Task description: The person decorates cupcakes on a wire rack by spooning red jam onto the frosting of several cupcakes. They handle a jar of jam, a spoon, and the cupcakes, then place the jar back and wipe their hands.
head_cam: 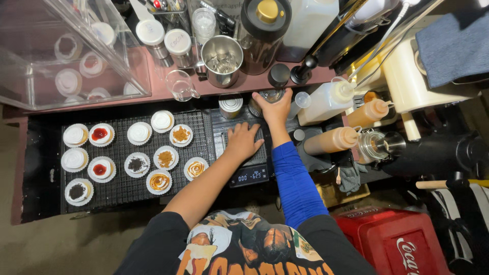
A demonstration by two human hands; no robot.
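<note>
Scale [248,168], black with a lit display, is lying under the left hand [242,141], whose fingers are resting spread and flat on its platform. Right hand [275,108] is reaching beyond it, gripping a glass [269,96] at the shelf edge. Topped cups [159,182] are crowding the rack [204,132] left of both hands.

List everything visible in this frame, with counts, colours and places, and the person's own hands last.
Topped cups: about thirteen, white, on the black mat at left.
Digital scale: one, black, centre.
Squeeze bottles: three, one whitish, two tan, right of centre.
Steel cup: one, silver, shelf behind.
Clear box: one, top left.
Crate: one, red, bottom right.
Left hand: flat on the scale.
Right hand: blue sleeve, reaching for a small glass jar.
</note>
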